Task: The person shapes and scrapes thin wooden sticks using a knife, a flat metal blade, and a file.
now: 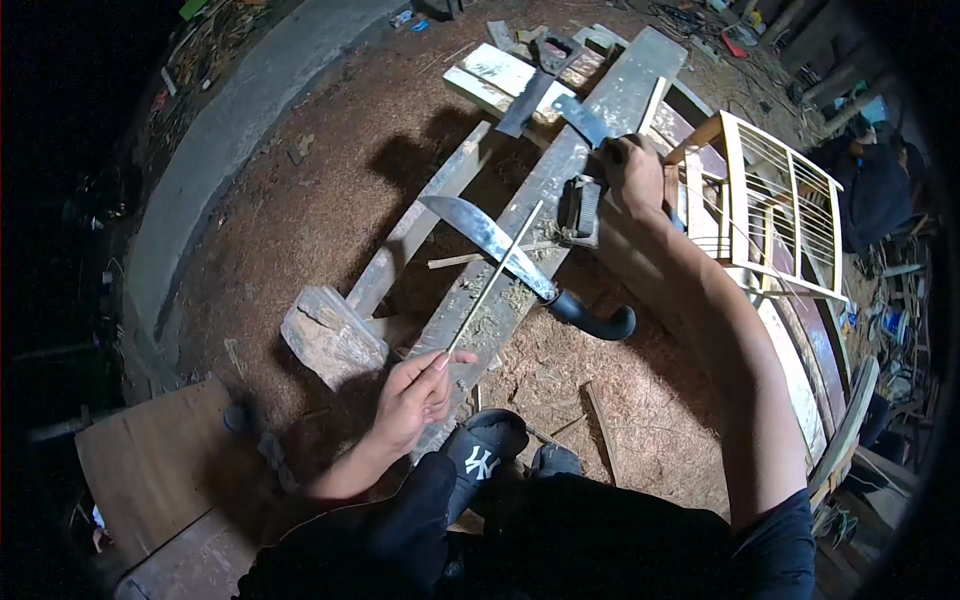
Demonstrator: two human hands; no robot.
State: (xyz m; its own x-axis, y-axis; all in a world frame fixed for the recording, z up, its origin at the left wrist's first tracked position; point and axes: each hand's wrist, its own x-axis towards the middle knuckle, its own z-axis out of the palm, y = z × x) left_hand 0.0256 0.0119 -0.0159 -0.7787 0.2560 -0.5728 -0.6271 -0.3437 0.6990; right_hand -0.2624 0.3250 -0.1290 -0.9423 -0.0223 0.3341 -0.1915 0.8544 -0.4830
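Between the thumb and fingers of my left hand is the lower end of a thin wooden stick, which slants up and right over the bench plank. Beneath the stick, a large curved knife with a black handle lies across the plank. My right hand is on the far part of the plank, its fingers curled round something dark beside a hatchet head; what they grip is partly hidden. Just below that hand sits a dark block-like tool among shavings.
A handsaw rests on pale boards at the plank's far left. A slatted wooden frame stands at the right. A wood block is left of the plank. A person in dark clothes is at the far right.
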